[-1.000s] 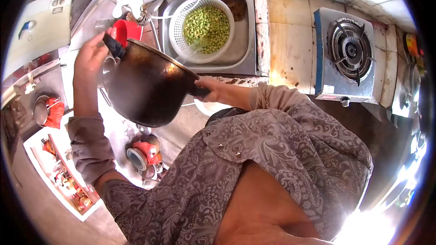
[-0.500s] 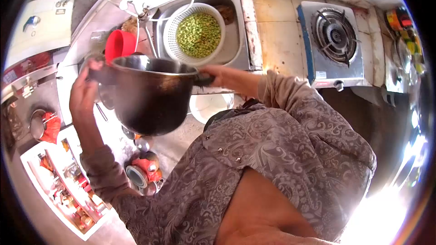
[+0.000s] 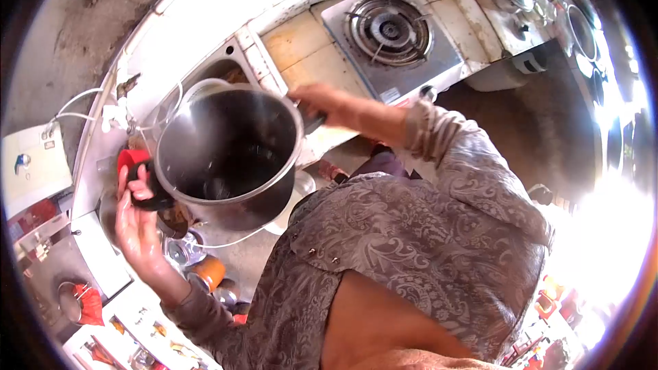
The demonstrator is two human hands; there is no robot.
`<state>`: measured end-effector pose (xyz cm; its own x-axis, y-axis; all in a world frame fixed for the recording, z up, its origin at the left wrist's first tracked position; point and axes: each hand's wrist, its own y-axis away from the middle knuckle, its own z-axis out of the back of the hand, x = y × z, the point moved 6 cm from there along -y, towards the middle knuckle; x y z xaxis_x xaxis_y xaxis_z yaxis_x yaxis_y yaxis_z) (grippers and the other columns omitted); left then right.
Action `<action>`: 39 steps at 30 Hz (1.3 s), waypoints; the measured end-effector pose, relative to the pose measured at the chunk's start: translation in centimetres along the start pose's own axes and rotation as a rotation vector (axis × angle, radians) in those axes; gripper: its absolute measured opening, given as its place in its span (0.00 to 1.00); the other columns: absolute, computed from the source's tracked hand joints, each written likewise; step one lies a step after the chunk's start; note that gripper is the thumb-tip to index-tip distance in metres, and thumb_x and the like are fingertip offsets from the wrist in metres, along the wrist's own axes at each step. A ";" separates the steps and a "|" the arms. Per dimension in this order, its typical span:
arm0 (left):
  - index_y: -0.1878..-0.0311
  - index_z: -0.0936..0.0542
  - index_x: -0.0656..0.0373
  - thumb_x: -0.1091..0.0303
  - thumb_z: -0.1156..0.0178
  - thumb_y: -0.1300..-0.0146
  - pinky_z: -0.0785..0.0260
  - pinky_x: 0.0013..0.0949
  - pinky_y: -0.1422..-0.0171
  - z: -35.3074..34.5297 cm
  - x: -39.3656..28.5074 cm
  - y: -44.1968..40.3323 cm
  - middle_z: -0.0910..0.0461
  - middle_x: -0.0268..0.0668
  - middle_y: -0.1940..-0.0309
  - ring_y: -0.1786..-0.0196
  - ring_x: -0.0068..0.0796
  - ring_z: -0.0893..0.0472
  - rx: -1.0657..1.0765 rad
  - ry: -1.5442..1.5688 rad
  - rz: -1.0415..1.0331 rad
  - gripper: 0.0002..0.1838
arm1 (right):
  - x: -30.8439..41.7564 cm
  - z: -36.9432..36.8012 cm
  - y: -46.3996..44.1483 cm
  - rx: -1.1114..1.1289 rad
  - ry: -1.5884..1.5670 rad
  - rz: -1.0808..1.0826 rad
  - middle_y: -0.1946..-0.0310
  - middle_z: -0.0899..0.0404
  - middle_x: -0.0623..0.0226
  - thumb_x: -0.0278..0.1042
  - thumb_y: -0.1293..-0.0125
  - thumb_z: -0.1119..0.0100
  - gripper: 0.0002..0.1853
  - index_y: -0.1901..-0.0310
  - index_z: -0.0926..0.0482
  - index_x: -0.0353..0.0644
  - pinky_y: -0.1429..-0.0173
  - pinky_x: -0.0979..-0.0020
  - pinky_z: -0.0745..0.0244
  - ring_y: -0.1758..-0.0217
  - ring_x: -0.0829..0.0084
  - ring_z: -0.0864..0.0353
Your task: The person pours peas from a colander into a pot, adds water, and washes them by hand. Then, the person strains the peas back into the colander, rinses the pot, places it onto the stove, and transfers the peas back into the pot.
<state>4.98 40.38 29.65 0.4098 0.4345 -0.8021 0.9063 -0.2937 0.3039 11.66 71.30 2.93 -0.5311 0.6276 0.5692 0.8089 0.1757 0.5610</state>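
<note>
Pot (image 3: 229, 147): left hand (image 3: 140, 229), right hand (image 3: 321, 104), grip clamped on handles (image 3: 152, 193); stove label (image 3: 391, 94) unreadable.

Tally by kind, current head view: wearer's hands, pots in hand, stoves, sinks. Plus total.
Hands: 2 (left hand, right hand)
Pots in hand: 1 (dark-sided pot, held between both hands)
Stoves: 1 (single-burner stove)
Sinks: 1 (metal sink, partly hidden behind the pot)
Total: 5
</note>
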 end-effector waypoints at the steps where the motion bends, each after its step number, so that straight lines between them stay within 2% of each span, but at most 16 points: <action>1: 0.36 0.42 0.71 0.80 0.52 0.36 0.32 0.29 0.48 -1.7 1.8 -1.2 0.36 0.53 0.45 0.57 0.25 0.30 0.071 -0.004 -0.007 0.25 | 5.1 1.6 3.2 -0.027 0.130 0.178 0.71 0.25 0.61 0.39 0.35 0.47 0.12 0.57 0.23 0.40 0.71 0.72 0.30 0.73 0.71 0.32; 2: 0.36 0.41 0.72 0.80 0.49 0.38 0.32 0.29 0.51 -3.2 3.7 -2.5 0.38 0.56 0.43 0.59 0.25 0.30 0.137 -0.012 -0.014 0.26 | 9.1 3.4 5.9 -0.167 0.165 0.223 0.81 0.33 0.79 0.41 0.38 0.43 0.09 0.65 0.23 0.45 0.80 0.81 0.45 0.82 0.84 0.40; 7: 0.46 0.32 0.71 0.74 0.45 0.37 0.35 0.22 0.65 -14.8 14.8 -9.2 0.28 0.42 0.61 0.68 0.19 0.31 0.256 -0.017 -0.025 0.18 | 23.5 17.8 11.7 -0.223 0.491 0.681 0.81 0.34 0.82 0.42 0.38 0.41 0.09 0.67 0.24 0.48 0.80 0.84 0.45 0.82 0.90 0.39; 9: 0.55 0.30 0.72 0.72 0.44 0.36 0.35 0.21 0.68 -16.9 19.6 -13.2 0.28 0.38 0.68 0.72 0.18 0.32 0.260 0.038 -0.006 0.12 | 26.7 19.3 14.7 -0.376 0.433 0.633 0.81 0.34 0.84 0.43 0.38 0.40 0.09 0.64 0.24 0.48 0.81 0.85 0.49 0.83 0.91 0.41; 11: 0.61 0.28 0.70 0.70 0.43 0.37 0.36 0.20 0.68 -19.2 23.3 -15.5 0.29 0.33 0.74 0.74 0.18 0.32 0.230 0.052 -0.010 0.11 | 30.0 22.0 16.1 -0.325 0.516 0.599 0.67 0.31 0.70 0.43 0.38 0.41 0.17 0.52 0.29 0.43 0.64 0.78 0.38 0.66 0.76 0.32; 12: 0.62 0.27 0.70 0.70 0.42 0.37 0.36 0.20 0.69 -20.5 24.9 -16.0 0.30 0.31 0.76 0.74 0.17 0.32 0.199 0.046 -0.023 0.10 | 31.3 23.4 16.8 -0.337 0.582 0.476 0.52 0.27 0.57 0.44 0.38 0.41 0.26 0.43 0.34 0.40 0.46 0.72 0.27 0.49 0.61 0.23; 13: 0.60 0.27 0.68 0.73 0.44 0.37 0.36 0.23 0.69 -20.7 26.7 -17.3 0.28 0.36 0.70 0.73 0.19 0.32 0.206 0.095 0.040 0.07 | 32.2 25.3 16.7 -0.384 0.587 0.486 0.53 0.27 0.58 0.43 0.38 0.41 0.25 0.44 0.33 0.39 0.47 0.72 0.27 0.51 0.63 0.23; 15: 0.60 0.28 0.66 0.73 0.44 0.37 0.35 0.23 0.70 -22.1 29.1 -18.1 0.28 0.36 0.70 0.74 0.19 0.31 0.205 0.069 0.008 0.06 | 32.7 28.7 15.9 -0.474 0.600 0.504 0.55 0.25 0.59 0.42 0.38 0.41 0.24 0.45 0.32 0.37 0.47 0.72 0.27 0.54 0.65 0.22; 18: 0.60 0.29 0.63 0.73 0.44 0.37 0.35 0.22 0.72 -23.0 31.4 -18.6 0.27 0.37 0.69 0.74 0.18 0.30 0.177 0.058 0.020 0.06 | 32.5 30.6 15.9 -0.487 0.608 0.757 0.82 0.34 0.83 0.44 0.37 0.41 0.11 0.60 0.24 0.46 0.82 0.84 0.51 0.85 0.90 0.42; 26: 0.57 0.29 0.64 0.73 0.45 0.36 0.34 0.22 0.71 -23.1 34.0 -18.6 0.25 0.39 0.66 0.74 0.19 0.30 0.169 0.082 0.027 0.07 | 31.3 32.6 14.5 -0.429 0.507 0.625 0.84 0.38 0.83 0.42 0.35 0.44 0.11 0.59 0.26 0.44 0.84 0.84 0.52 0.87 0.90 0.45; 27: 0.56 0.29 0.64 0.73 0.46 0.36 0.34 0.22 0.71 -23.1 34.2 -18.6 0.25 0.40 0.66 0.73 0.19 0.29 0.162 0.085 0.030 0.07 | 31.4 33.7 13.9 -0.350 0.480 0.605 0.79 0.31 0.76 0.42 0.37 0.41 0.16 0.57 0.25 0.38 0.80 0.78 0.43 0.82 0.85 0.36; 31: 0.56 0.29 0.63 0.72 0.45 0.36 0.34 0.23 0.70 -23.4 34.1 -18.0 0.25 0.40 0.65 0.73 0.19 0.29 0.135 0.065 0.035 0.07 | 31.2 32.2 14.8 -0.351 0.460 0.613 0.72 0.24 0.72 0.43 0.38 0.40 0.17 0.56 0.25 0.38 0.74 0.79 0.32 0.76 0.82 0.26; 34: 0.56 0.27 0.66 0.73 0.46 0.36 0.33 0.21 0.69 -23.6 34.2 -17.2 0.24 0.39 0.64 0.72 0.19 0.29 0.113 0.104 0.022 0.08 | 31.5 33.4 14.1 -0.361 0.535 0.580 0.70 0.23 0.72 0.42 0.38 0.41 0.16 0.55 0.25 0.39 0.69 0.78 0.28 0.72 0.82 0.24; 36: 0.56 0.28 0.61 0.70 0.45 0.35 0.33 0.23 0.67 -23.6 34.2 -17.2 0.25 0.36 0.65 0.71 0.18 0.29 0.161 0.049 -0.029 0.08 | 31.5 33.1 14.2 -0.337 0.530 0.561 0.62 0.23 0.69 0.42 0.36 0.44 0.17 0.52 0.25 0.40 0.59 0.76 0.29 0.62 0.78 0.25; 38: 0.49 0.28 0.58 0.62 0.42 0.38 0.32 0.26 0.59 -24.0 34.1 -16.5 0.24 0.33 0.62 0.65 0.21 0.26 0.228 -0.070 0.030 0.16 | 31.4 31.6 14.7 -0.272 0.460 0.550 0.54 0.24 0.67 0.41 0.35 0.46 0.18 0.49 0.25 0.40 0.50 0.74 0.30 0.51 0.74 0.26; 39: 0.47 0.29 0.57 0.60 0.41 0.39 0.33 0.26 0.58 -22.2 33.9 -16.2 0.25 0.32 0.60 0.63 0.21 0.26 0.118 -0.134 0.035 0.19 | 31.5 31.4 14.9 -0.363 0.589 0.564 0.53 0.23 0.67 0.44 0.33 0.51 0.18 0.50 0.24 0.41 0.49 0.73 0.31 0.52 0.74 0.25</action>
<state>6.48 78.80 8.96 0.4161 0.3072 -0.8559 0.8700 -0.4081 0.2765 14.87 117.47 10.37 -0.2023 0.0387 0.9786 0.9127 -0.3548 0.2027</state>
